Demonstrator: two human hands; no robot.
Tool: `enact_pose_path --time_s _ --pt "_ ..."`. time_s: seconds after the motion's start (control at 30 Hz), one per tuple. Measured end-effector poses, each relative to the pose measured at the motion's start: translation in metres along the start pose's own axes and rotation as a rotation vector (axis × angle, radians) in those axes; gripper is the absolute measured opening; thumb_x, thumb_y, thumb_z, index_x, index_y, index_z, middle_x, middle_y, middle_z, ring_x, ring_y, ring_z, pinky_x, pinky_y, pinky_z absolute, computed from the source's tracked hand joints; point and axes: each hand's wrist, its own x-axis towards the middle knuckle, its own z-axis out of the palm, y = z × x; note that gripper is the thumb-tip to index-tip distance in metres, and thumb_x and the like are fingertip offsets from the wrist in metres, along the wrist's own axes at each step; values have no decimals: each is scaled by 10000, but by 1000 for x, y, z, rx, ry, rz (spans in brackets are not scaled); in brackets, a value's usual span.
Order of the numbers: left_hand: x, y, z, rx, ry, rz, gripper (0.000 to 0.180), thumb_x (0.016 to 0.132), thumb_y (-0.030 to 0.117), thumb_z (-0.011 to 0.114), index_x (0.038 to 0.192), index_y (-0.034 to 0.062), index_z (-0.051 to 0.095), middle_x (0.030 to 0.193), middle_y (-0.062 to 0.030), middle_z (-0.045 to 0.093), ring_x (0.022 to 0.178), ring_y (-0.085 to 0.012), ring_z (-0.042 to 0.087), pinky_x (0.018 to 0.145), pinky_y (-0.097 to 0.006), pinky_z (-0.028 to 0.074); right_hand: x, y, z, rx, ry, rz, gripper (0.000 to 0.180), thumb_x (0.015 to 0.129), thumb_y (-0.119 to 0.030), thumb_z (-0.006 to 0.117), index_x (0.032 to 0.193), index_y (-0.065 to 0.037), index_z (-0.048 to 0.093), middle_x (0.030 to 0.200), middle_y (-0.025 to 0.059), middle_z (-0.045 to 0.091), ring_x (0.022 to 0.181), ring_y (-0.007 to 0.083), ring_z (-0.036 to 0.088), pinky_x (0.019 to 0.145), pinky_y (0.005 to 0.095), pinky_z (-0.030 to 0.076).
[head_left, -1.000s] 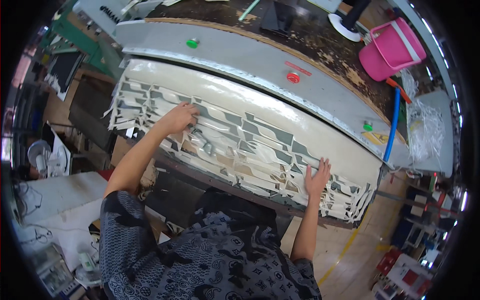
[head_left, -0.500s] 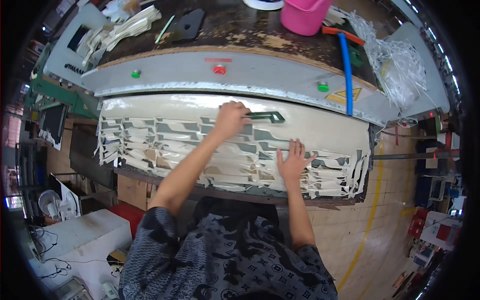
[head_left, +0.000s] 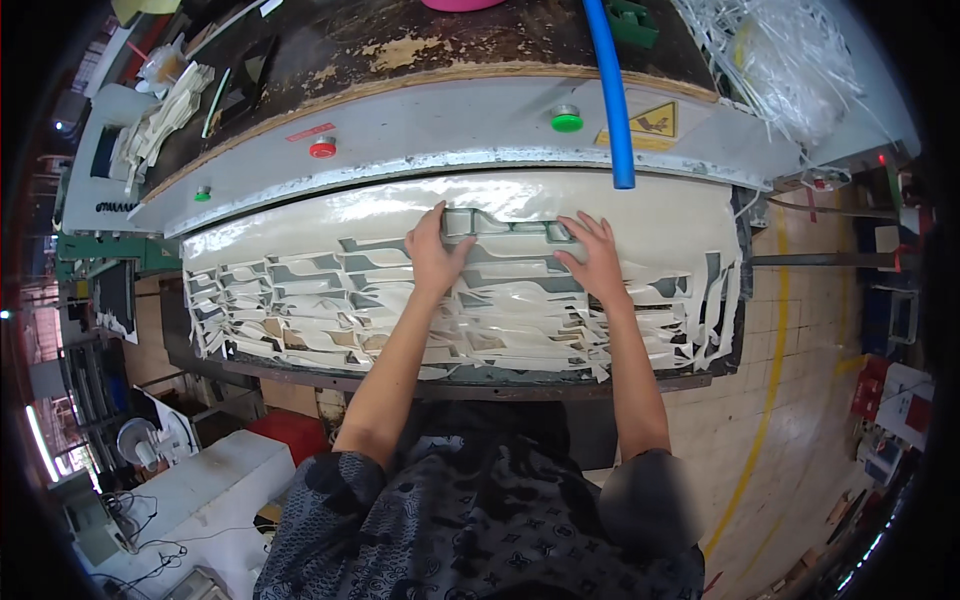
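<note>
A cream sheet (head_left: 650,215) full of cut-out holes lies over the bed of a grey press (head_left: 450,130). A grey-green metal cutting die (head_left: 505,225) rests on the sheet's far part. My left hand (head_left: 435,252) grips the die's left end, thumb beneath and fingers over it. My right hand (head_left: 597,258) lies flat on the sheet with its fingers spread, the fingertips touching the die's right end. Both forearms reach up from the lower edge across the ragged near part of the sheet (head_left: 300,310).
The press front carries a green button (head_left: 566,121), a red button (head_left: 322,149) and a yellow warning label (head_left: 652,122). A blue hose (head_left: 612,90) hangs over it. White plastic strips (head_left: 780,60) pile at the top right. A yellow floor line (head_left: 765,400) runs on the right.
My right hand has moved up from the lower sheet to the die's right end. My left hand stays at the die's left end. The view has shifted closer to the press.
</note>
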Motion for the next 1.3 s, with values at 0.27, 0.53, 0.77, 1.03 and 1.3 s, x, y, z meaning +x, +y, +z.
enact_pose_path --time_s 0.27,0.53,0.77,1.03,1.3 --pt "5 -13 -12 -20 -38 -1 835 762 310 982 1482 69 633 1349 -164 735 1205 -364 670 1079 -447 476 -1 13 15 -49 56 32 474 844 -268 905 1293 -172 786 1260 62 792 1413 282 591 1271 567 289" --pt "-22 42 -10 -121 -59 -397 380 939 386 844 855 18 800 816 -167 776 709 -316 726 705 -397 556 2 -22 -3 2 -19 -36 434 816 -253 908 1218 -144 789 1245 61 784 1337 275 645 1308 601 234" --pt "-34 81 -48 -886 -534 -701 441 1076 399 713 1118 -39 740 859 -120 769 724 -166 707 669 -335 556 -14 -158 -44 -127 -127 -565 465 792 -233 895 1238 -174 782 1103 -40 693 1187 177 670 1311 630 284" --pt "44 52 -48 352 -398 303 230 934 94 747 1161 59 740 1052 -157 710 1018 -369 700 946 -502 536 -10 -39 -9 34 339 -60 821 586 -422 1052 1289 -144 733 1614 233 437 1361 402 538 1070 505 498" --pt "25 28 6 170 -150 435 354 888 129 807 1236 102 749 1203 -126 682 1205 -348 626 1076 -493 455 -1 2 16 -140 96 -71 445 803 -333 945 1153 -136 756 1575 181 546 1483 427 474 1232 555 350"
